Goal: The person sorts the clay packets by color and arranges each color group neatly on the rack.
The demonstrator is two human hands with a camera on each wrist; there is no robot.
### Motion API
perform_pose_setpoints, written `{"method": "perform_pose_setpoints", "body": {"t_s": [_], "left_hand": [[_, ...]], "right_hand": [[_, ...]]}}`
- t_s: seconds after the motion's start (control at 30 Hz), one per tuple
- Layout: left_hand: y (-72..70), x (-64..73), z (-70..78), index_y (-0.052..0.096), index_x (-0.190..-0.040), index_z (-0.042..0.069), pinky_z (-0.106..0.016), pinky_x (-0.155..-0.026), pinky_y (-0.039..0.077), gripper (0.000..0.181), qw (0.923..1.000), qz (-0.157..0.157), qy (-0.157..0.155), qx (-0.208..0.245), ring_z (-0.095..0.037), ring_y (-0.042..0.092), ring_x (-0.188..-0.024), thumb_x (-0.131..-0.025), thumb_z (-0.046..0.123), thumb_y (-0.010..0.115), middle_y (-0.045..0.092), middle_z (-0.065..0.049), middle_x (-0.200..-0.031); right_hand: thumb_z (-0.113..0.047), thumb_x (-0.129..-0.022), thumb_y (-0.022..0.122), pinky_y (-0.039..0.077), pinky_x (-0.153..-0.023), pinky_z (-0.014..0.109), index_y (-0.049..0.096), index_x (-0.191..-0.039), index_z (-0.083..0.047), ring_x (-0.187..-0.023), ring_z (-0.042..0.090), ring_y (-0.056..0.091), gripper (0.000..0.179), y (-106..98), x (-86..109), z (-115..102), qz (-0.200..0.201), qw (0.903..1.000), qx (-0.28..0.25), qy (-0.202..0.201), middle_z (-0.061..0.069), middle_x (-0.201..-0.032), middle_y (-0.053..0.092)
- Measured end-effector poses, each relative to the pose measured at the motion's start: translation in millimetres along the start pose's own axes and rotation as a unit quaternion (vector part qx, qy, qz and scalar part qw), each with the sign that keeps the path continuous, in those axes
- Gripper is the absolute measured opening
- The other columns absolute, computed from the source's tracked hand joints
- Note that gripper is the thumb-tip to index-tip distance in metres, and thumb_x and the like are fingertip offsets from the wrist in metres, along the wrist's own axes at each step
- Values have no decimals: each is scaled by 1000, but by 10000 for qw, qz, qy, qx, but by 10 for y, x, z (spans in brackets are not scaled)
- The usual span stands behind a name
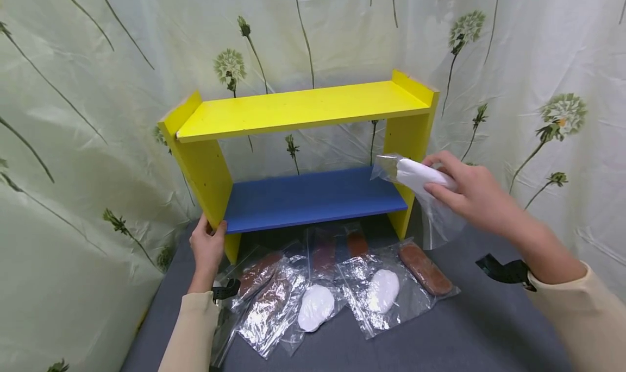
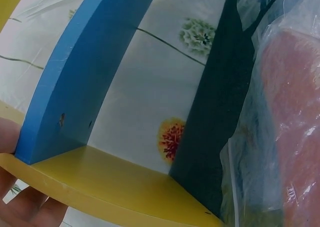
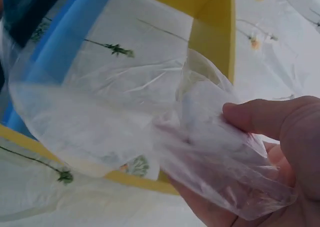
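right hand (image 1: 469, 190) pinches a clear bag (image 1: 437, 222) between thumb and fingers, white item (image 1: 420, 175) inside; the bag's loose film hangs below the fingers. it's held up in front of the right end of the shelf unit, above the tabletop (image 1: 391, 353). left hand (image 1: 207, 248) grips the front edge of the yellow left side panel (image 1: 198, 171), thumb next to the end of the blue shelf (image 1: 313, 198), fingers round the outer face.

unit stands upright on the dark tabletop: yellow top shelf (image 1: 303, 107), blue one below. more bagged pieces lie under and in front of it: brown ones at left, two white ovals (image 1: 315, 308) mid-front, one brown bar (image 1: 425, 269) at far right. floral curtain (image 1: 122, 89) behind. black strap (image 1: 506, 269) at the right wrist.
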State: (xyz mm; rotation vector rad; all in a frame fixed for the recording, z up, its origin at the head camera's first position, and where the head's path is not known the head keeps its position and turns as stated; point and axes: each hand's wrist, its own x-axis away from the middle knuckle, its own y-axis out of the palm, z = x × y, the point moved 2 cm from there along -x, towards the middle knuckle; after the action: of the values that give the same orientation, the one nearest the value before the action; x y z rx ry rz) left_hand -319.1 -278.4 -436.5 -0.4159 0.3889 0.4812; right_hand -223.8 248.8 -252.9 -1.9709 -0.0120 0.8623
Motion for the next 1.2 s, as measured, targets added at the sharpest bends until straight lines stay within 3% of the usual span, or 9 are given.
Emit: {"method": "perform_pose_setpoints", "body": {"t_s": [0.27, 0.6, 0.87, 1.03, 1.2], "left_hand": [[-34, -12, -25, 60, -135, 15, -56, -93, 51, 38, 9999, 75, 78, 35, -32, 64, -114, -98, 13, 67, 64, -14, -125], [-19, 20, -59, 59, -136, 16, -58, -94, 50, 39, 9999, -48, 20, -97, -36, 63, -115, -98, 14, 67, 64, -16, -126], [-27, 30, -47, 60, -135, 15, -57, -94, 51, 39, 9999, -57, 46, -128, -35, 63, -116, -98, 14, 68, 64, -15, -127], [-20, 19, -33, 59, -136, 16, -58, -94, 50, 39, 9999, -59, 3, -118, -35, 62, -117, -98, 15, 67, 63, -15, -129], [-12, 3, -19, 59, -137, 16, -57, -95, 50, 40, 10000, -27, 19, -75, -34, 63, -116, -98, 15, 68, 64, -13, -129]], "right_hand": [[-13, -96, 70, 54, -54, 28, 53, -126, -12, -74, 19, 65, 35, -92, -312, -183, -370, 9982, -455, -130, 12, -103, 69], [-11, -95, 70, 57, -58, 30, 53, -130, -13, -76, 14, 63, 38, -174, -630, -382, -605, 9890, -1080, -808, 3, -102, 67], [-17, -99, 66, 59, -64, 31, 48, -133, -12, -83, 21, 67, 39, -167, -989, -434, -575, 9818, -1785, -314, 8, -114, 68], [-19, -100, 64, 59, -69, 29, 46, -134, -13, -92, 27, 68, 40, -157, -1201, -384, -234, 9671, -2532, 55, 14, -120, 64], [-16, -98, 66, 60, -72, 37, 45, -133, -12, -96, 33, 69, 41, -176, -1406, -324, 168, 9362, -3487, 407, 19, -124, 61]]}}
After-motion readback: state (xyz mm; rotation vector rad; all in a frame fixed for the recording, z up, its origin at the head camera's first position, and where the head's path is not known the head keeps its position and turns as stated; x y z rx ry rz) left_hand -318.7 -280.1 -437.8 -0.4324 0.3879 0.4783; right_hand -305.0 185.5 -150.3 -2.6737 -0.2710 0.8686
